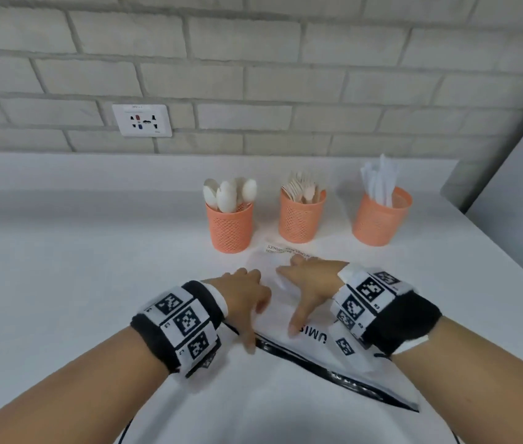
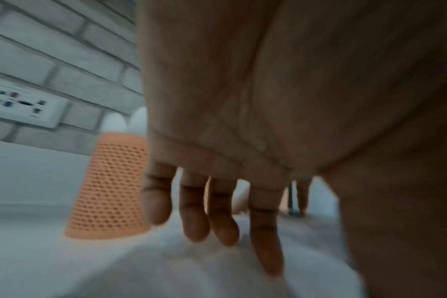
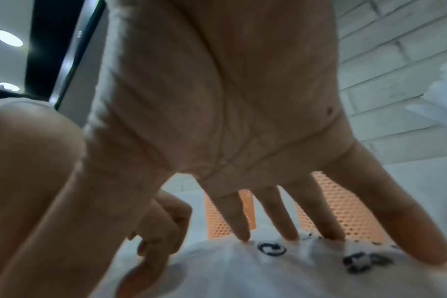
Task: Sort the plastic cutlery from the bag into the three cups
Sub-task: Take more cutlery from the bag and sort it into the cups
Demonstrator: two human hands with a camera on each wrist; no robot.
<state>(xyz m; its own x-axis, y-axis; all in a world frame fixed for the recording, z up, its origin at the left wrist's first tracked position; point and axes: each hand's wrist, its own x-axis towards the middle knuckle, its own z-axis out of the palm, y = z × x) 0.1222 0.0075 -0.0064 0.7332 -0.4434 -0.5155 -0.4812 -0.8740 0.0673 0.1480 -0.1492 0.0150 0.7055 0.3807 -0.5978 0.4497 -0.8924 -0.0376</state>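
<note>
A flat white plastic bag (image 1: 314, 344) with a black zip strip lies on the counter in front of me. My left hand (image 1: 247, 293) rests on its left edge with loosely bent fingers (image 2: 197, 213). My right hand (image 1: 305, 280) lies spread flat on the bag, its fingertips (image 3: 242, 229) pressing the printed plastic (image 3: 273, 268). Behind the bag stand three orange mesh cups: the left cup (image 1: 230, 226) holds white spoons, the middle cup (image 1: 300, 216) holds forks, the right cup (image 1: 380, 216) holds white knives. No loose cutlery shows.
A grey brick wall with a white socket plate (image 1: 142, 120) runs behind the white counter (image 1: 77, 251). The counter's right edge (image 1: 509, 261) slants down beside a grey panel. The left cup (image 2: 110, 187) stands close to my left hand.
</note>
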